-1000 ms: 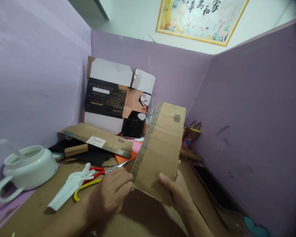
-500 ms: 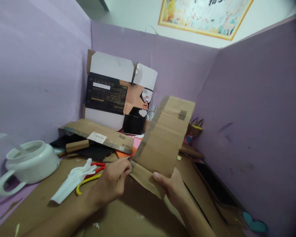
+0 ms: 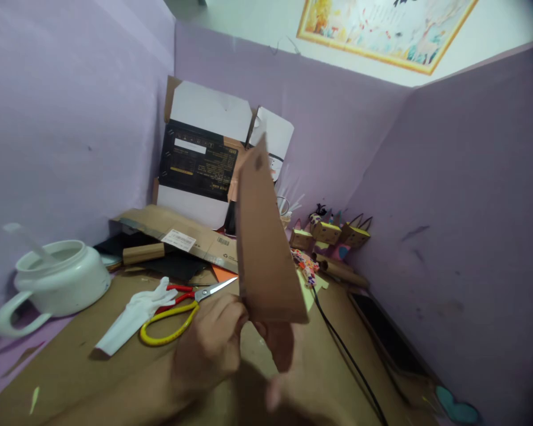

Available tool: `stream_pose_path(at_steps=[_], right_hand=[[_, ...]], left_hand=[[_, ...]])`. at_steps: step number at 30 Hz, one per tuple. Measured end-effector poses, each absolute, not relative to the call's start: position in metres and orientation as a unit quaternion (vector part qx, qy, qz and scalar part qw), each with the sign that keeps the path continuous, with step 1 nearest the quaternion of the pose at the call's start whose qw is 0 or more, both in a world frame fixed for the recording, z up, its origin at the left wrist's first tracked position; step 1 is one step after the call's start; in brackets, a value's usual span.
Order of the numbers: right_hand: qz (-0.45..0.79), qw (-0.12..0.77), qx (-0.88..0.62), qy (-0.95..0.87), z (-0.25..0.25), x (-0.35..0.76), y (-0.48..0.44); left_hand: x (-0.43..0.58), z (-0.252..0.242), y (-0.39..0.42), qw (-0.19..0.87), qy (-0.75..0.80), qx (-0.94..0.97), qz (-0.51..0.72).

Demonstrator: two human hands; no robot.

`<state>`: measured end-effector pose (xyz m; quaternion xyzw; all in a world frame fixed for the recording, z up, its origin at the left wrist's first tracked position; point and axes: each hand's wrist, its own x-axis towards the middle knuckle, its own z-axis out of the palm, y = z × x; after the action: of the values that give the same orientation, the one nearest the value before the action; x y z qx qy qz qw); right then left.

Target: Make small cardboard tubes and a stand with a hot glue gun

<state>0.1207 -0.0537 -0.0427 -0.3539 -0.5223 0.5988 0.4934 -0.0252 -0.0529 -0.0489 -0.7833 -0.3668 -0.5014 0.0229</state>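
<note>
Cardboard piece (image 3: 269, 248), one: raised before the flattened printed box (image 3: 199, 160); now turned, plain brown face replacing the barcoded one. Left hand (image 3: 217, 334): pinching its lower left corner, as before. Right hand (image 3: 293, 378): blurred, shifted beneath the bottom edge, thumb apart; grip cannot be told. Scissors (image 3: 201, 294): yellow handle now more exposed.

A craft workspace within purple panels (image 3: 337, 112) is indicated by its brown work surface (image 3: 71, 376), scissors (image 3: 202, 294), flattened printed carton (image 3: 199, 163) and small decorated cardboard pieces (image 3: 327, 232), with a framed picture (image 3: 382, 32) on the wall (image 3: 253, 18) above.
</note>
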Motion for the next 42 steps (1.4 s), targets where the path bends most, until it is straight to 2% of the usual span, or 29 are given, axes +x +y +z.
stream_pose_path(at_steps=[4,8,11,14,17,21,25,33,42], right_hand=[[0.575,0.513,-0.294,-0.565,-0.05,0.107,-0.052],[0.583,0.52,-0.347,-0.519,-0.06,0.113,-0.043],[0.601,0.435,-0.465,-0.483,-0.067,0.121,-0.033],[0.652,0.294,-0.515,-0.473,-0.074,0.124,-0.025],[0.683,0.236,-0.499,-0.478,-0.079,0.124,-0.023],[0.674,0.245,-0.486,-0.499,-0.08,0.127,-0.025],[0.666,0.263,-0.479,-0.508,-0.077,0.127,-0.028],[0.667,0.297,-0.474,-0.492,-0.075,0.127,-0.029],[0.68,0.271,-0.472,-0.492,-0.073,0.135,-0.026]], left_hand=[[-0.022,-0.047,-0.055,0.03,-0.318,-0.826,-0.465],[-0.027,-0.049,-0.051,0.003,-0.316,-0.878,-0.36],[-0.03,-0.052,-0.048,-0.065,-0.303,-0.909,-0.278],[-0.03,-0.055,-0.047,-0.16,-0.325,-0.888,-0.285],[-0.026,-0.056,-0.047,-0.222,-0.407,-0.831,-0.308],[-0.022,-0.053,-0.046,-0.254,-0.508,-0.764,-0.306],[-0.02,-0.052,-0.045,-0.255,-0.536,-0.747,-0.299],[-0.03,-0.059,-0.036,-0.194,-0.569,-0.717,-0.353],[-0.062,-0.043,-0.006,-0.145,-0.666,-0.625,-0.381]])
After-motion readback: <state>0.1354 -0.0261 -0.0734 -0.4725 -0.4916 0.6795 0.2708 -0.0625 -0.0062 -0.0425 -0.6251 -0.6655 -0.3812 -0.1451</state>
